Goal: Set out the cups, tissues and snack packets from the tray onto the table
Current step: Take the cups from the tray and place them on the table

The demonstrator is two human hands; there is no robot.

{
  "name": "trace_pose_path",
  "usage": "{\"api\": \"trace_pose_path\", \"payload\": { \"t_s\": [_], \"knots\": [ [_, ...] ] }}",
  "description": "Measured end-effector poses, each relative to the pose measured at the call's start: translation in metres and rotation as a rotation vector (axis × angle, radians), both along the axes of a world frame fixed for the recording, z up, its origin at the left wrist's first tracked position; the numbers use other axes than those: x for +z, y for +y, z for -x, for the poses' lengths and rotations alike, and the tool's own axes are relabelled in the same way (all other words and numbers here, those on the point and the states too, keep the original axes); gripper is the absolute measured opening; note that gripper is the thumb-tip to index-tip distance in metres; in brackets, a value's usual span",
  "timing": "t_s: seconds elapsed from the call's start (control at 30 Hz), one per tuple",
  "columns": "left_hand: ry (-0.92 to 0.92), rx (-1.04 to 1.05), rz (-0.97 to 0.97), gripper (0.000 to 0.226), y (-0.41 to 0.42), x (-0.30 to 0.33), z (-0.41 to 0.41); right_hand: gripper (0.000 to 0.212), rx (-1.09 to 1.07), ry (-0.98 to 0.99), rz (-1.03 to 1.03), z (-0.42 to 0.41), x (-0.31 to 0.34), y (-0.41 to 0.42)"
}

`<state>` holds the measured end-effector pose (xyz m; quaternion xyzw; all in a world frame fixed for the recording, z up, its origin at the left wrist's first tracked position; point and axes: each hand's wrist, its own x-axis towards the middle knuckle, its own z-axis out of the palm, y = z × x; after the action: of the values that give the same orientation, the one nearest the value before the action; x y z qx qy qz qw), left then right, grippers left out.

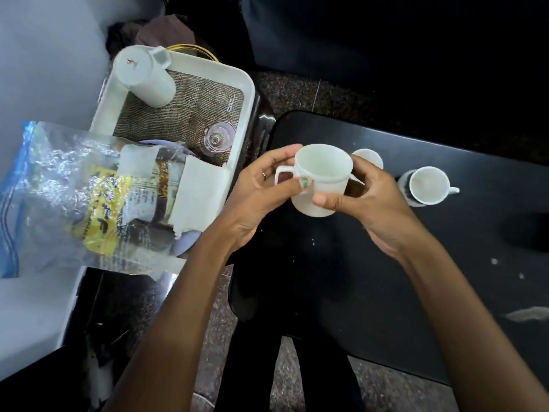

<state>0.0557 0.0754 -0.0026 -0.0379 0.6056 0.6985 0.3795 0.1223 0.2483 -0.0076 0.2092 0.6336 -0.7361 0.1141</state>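
A white cup (322,179) is gripped by both the left hand (261,188) and right hand (368,197) above the black table (386,278), apparently awaiting placement beside two cups already set out.

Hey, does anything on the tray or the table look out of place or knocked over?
Yes. On the tray, a white jug lies tipped on its side at the far corner, and a clear stemmed glass lies on its side too. The zip bag of snack packets overhangs the tray's near edge. No spill shows.

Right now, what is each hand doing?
Left hand: closed on the white mug, by its handle side.
Right hand: closed on the same mug's other side.
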Motion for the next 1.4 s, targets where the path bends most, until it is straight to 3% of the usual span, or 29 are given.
{"api": "trace_pose_path", "payload": {
  "t_s": [0.17, 0.5, 0.63, 1.4],
  "knots": [
    [0.165, -0.208, 0.142, 0.063, 0.003, -0.013, -0.018, 0.081, -0.032, -0.016, -0.115, -0.029, -0.02, 0.006],
    [0.172, -0.355, 0.279, 0.068, 0.022, -0.052, -0.048, 0.078, -0.167, -0.045, -0.247, -0.074, -0.066, -0.003],
    [0.202, -0.425, 0.335, 0.083, 0.027, -0.069, -0.052, 0.076, -0.165, -0.092, -0.302, -0.083, -0.081, -0.007],
    [0.206, -0.509, 0.378, 0.082, 0.044, -0.09, -0.052, 0.078, -0.146, -0.181, -0.493, -0.086, -0.091, -0.004]
  ]
}}
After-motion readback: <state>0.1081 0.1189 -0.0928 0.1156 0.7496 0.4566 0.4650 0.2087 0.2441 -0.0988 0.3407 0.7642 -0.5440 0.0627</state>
